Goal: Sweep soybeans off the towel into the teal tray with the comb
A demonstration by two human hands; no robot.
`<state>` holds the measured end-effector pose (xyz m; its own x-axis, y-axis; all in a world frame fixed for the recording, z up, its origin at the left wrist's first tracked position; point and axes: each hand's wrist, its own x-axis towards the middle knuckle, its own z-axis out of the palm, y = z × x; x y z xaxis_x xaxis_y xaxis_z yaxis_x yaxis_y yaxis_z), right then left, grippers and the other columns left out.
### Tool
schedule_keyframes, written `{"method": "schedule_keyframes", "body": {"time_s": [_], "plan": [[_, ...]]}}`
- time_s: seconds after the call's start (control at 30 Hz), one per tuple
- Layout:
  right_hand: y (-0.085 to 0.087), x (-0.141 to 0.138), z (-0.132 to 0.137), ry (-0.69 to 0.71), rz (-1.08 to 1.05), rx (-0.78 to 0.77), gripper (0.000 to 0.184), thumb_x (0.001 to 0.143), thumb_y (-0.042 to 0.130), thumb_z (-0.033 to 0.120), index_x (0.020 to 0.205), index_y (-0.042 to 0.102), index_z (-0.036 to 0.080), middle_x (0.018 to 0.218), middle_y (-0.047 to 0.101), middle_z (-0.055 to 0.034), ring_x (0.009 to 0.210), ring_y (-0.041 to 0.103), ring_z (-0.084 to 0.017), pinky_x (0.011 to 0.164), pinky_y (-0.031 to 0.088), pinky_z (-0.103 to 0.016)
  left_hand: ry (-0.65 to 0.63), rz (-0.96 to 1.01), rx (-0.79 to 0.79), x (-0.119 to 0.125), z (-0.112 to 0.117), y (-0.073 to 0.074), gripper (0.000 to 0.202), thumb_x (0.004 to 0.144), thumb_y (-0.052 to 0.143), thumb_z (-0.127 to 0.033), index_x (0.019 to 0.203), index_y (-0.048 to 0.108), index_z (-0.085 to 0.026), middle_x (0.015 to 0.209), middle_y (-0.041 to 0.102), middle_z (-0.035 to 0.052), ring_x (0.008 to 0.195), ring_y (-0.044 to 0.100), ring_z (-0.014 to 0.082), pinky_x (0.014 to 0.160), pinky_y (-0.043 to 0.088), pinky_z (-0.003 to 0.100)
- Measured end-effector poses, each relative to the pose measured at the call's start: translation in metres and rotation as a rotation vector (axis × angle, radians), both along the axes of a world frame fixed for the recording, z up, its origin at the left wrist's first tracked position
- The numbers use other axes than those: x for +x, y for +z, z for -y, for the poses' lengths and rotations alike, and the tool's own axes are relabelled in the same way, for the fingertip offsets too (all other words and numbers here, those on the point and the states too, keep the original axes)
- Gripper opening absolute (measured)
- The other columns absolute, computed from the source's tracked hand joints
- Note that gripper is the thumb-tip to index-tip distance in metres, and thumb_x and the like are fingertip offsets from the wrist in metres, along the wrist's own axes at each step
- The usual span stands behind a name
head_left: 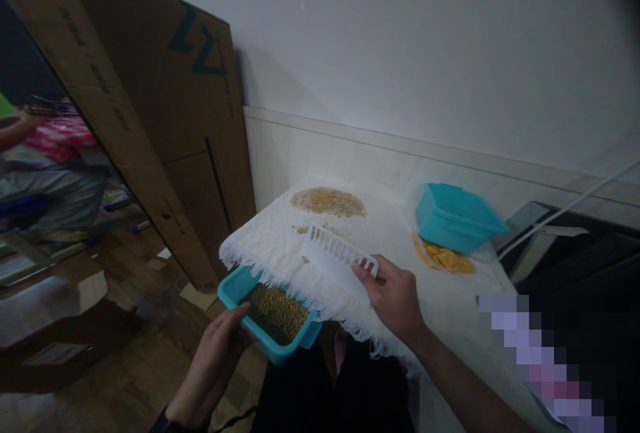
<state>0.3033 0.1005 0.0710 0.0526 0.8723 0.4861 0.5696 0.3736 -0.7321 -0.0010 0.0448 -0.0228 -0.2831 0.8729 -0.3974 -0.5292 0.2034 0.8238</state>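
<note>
My left hand [220, 343] grips the near left rim of a teal plastic tub [274, 350], held below the fringed edge of a white cloth [260, 236]. Many round yellowish beans [281, 309] lie in the tub. In my right hand [397, 296] is a white slotted plastic tray [327, 263], pinched between thumb and fingers at its right end. It rests on or just over the cloth near the front edge; contact cannot be made out. A few loose beans [301, 229] lie beyond it, and a larger bean pile [330, 201] is spread farther back.
A second teal tub [457, 219] stands at the back right, by a crumpled yellow cloth [445, 257]. A tall cardboard box [175, 106] borders the table's left side, with a wall behind. Black equipment [575, 253] is at right. Another person [55, 153] sits far left.
</note>
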Motion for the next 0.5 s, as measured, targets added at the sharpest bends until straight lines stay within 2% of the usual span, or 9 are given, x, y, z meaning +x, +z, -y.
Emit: {"method": "schedule_keyframes", "body": {"time_s": [0.1,0.23,0.5], "plan": [[0.001,-0.006,0.007,0.038,0.033,0.012,0.033,0.098,0.067,0.048,0.079,0.074,0.022,0.056,0.066,0.0007,0.049,0.06,-0.016,0.049,0.043,-0.025,-0.006,0.007,0.015,-0.001,-0.002,-0.002,0.037,0.066,0.105,-0.04,0.083,0.086,-0.013,0.072,0.081,0.0072,0.061,0.073,0.0188,0.063,0.064,0.029],[0.002,-0.011,0.013,0.105,0.021,-0.013,0.031,0.099,0.066,0.046,0.082,0.075,0.022,0.059,0.069,0.0,0.049,0.061,-0.016,0.05,0.044,-0.025,-0.034,0.017,0.018,-0.005,-0.004,-0.003,0.035,0.064,0.106,-0.037,0.075,0.082,-0.014,0.069,0.08,0.0063,0.06,0.072,0.0182,0.065,0.066,0.031],[0.002,0.006,-0.006,-0.086,-0.003,0.051,0.03,0.096,0.067,0.049,0.086,0.075,0.022,0.068,0.078,-0.0044,0.058,0.072,-0.021,0.056,0.049,-0.028,-0.022,0.012,0.022,-0.003,-0.005,0.002,0.03,0.066,0.103,-0.033,0.072,0.08,-0.015,0.063,0.076,0.0025,0.058,0.07,0.016,0.062,0.064,0.027]]}}
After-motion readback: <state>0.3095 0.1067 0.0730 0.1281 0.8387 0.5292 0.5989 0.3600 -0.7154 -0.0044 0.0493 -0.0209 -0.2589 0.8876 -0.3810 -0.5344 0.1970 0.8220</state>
